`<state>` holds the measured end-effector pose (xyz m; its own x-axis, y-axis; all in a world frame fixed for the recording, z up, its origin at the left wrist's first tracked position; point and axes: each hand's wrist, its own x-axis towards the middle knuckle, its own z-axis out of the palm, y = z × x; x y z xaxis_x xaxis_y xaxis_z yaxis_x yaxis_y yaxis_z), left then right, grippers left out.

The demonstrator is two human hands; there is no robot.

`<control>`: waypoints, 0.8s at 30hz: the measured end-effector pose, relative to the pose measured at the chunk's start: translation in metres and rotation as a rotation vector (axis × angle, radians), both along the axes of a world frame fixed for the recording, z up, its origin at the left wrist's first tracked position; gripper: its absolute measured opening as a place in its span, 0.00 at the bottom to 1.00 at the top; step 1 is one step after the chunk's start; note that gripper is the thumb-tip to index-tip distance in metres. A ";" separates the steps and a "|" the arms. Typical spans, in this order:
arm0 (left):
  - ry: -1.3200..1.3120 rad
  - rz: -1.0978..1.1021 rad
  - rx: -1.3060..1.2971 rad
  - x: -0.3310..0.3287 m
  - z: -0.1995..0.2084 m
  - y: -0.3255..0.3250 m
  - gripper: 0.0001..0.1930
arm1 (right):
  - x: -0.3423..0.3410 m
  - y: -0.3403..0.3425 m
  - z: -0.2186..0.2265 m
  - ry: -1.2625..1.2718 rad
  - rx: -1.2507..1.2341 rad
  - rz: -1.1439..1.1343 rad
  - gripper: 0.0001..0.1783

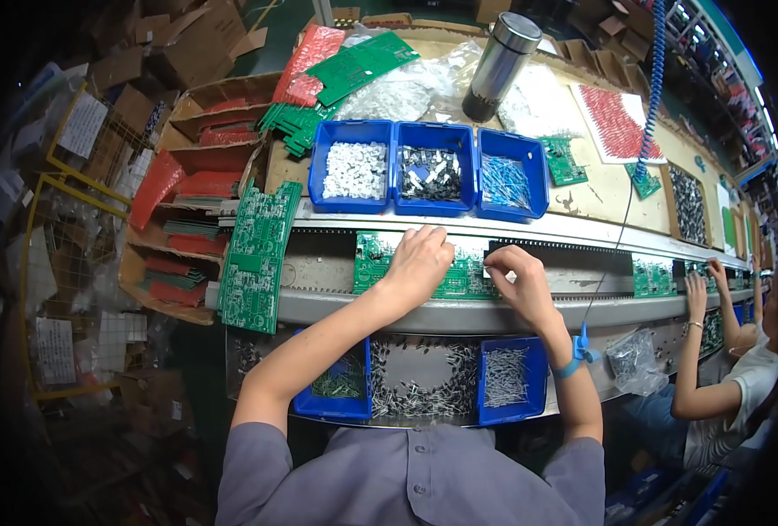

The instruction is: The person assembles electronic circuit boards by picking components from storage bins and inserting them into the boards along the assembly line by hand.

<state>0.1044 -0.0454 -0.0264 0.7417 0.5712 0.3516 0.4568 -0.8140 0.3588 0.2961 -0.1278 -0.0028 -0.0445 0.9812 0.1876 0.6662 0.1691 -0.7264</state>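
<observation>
A green circuit board [466, 279] lies across the two rails of the conveyor in front of me, with small parts standing on it. My left hand [421, 261] is over the middle of this board, its fingers bent down and together; whatever the fingertips hold is hidden. Above the board's right end, my right hand [520, 276] pinches a small white part between thumb and forefinger. A blue wrist strap [571, 359] with a cord is round my right wrist.
Beyond the rail stand blue bins of white parts [355, 171], black parts [430, 175] and blue parts [505, 182]. Stacked boards [259, 254] rest across the rail's left end. Nearer me are loose leaded components [424, 403] and a bin of pins [505, 377]. A co-worker [739, 386] works at right.
</observation>
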 end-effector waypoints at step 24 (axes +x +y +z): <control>-0.053 0.156 -0.108 0.006 -0.014 -0.007 0.03 | -0.012 0.028 -0.013 -0.021 0.023 0.133 0.06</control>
<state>0.1100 -0.0523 -0.0402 0.6231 0.7145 0.3183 0.5527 -0.6901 0.4671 0.2840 -0.0998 -0.0158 -0.1784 0.9619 0.2074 0.6515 0.2734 -0.7077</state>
